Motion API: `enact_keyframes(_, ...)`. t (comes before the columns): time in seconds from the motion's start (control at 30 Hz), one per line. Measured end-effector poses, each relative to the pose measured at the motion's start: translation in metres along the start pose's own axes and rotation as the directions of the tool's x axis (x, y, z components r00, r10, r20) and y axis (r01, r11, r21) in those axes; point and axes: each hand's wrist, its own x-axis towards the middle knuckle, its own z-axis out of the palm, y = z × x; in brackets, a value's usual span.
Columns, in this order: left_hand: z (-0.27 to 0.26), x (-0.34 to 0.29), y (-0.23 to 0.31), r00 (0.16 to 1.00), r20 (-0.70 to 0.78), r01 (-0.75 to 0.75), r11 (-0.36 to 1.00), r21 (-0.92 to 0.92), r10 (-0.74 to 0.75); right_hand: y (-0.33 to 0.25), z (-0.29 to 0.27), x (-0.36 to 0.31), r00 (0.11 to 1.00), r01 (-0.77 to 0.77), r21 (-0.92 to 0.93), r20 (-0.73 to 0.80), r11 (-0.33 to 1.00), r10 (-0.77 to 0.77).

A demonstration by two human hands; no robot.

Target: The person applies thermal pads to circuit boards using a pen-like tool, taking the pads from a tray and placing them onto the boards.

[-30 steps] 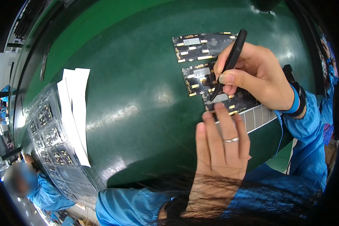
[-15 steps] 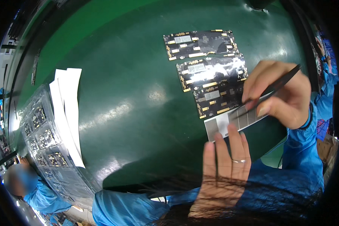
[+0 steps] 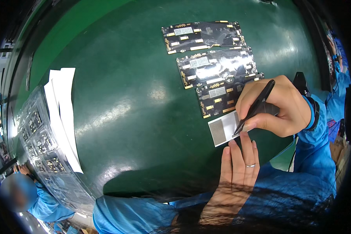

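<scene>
My right hand (image 3: 282, 111) pinches black tweezers (image 3: 260, 99), their tips down at the lower edge of a white backing strip (image 3: 231, 119). A grey rectangular sticker (image 3: 219, 131) sits at the strip's left end, with bare white backing beside it; my right hand hides much of the rest. Fingers outstretched, my left hand (image 3: 236, 171) rests with its fingertips at the strip's near edge, close to the tweezer tips. Just beyond the strip lies a black circuit board (image 3: 210, 103), partly under my right hand. Farther off are a middle board (image 3: 186, 73) and a far board (image 3: 202, 38).
On the left of the green table (image 3: 124, 85) lie white paper strips (image 3: 66, 101) beside clear plastic trays (image 3: 43, 136) holding several small boards. A person in blue (image 3: 46, 204) is at the lower left. A black object (image 3: 300, 82) stands behind my right wrist.
My right hand has moved left along the strip, bringing the tweezer tips near my left fingertips. My left hand has shifted slightly down and right. The whole view has shifted a little.
</scene>
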Motion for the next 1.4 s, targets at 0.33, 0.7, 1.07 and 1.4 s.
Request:
enact_keyframes(0.33, 0.002, 0.002, -0.002, 0.997, -0.070, 0.037, 0.998, -0.045, -0.040, 0.010, 0.001, 0.003, 0.999, 0.034, 0.059, 0.027, 0.998, -0.035)
enact_keyframes(0.7, 0.005, 0.004, -0.007, 0.990, -0.130, 0.047, 0.999, -0.023, -0.050, 0.009, -0.001, 0.006, 0.991, -0.091, 0.209, -0.077, 0.974, 0.109)
enact_keyframes(1.07, 0.015, 0.029, -0.027, 0.956, -0.247, 0.128, 0.983, -0.130, -0.157, 0.000, -0.014, 0.054, 0.930, -0.330, 0.371, -0.031, 0.868, 0.367)
enact_keyframes(1.4, 0.003, 0.030, -0.034, 0.969, -0.198, 0.135, 0.989, -0.063, -0.145, -0.011, -0.003, 0.058, 0.933, -0.330, 0.366, -0.012, 0.870, 0.359)
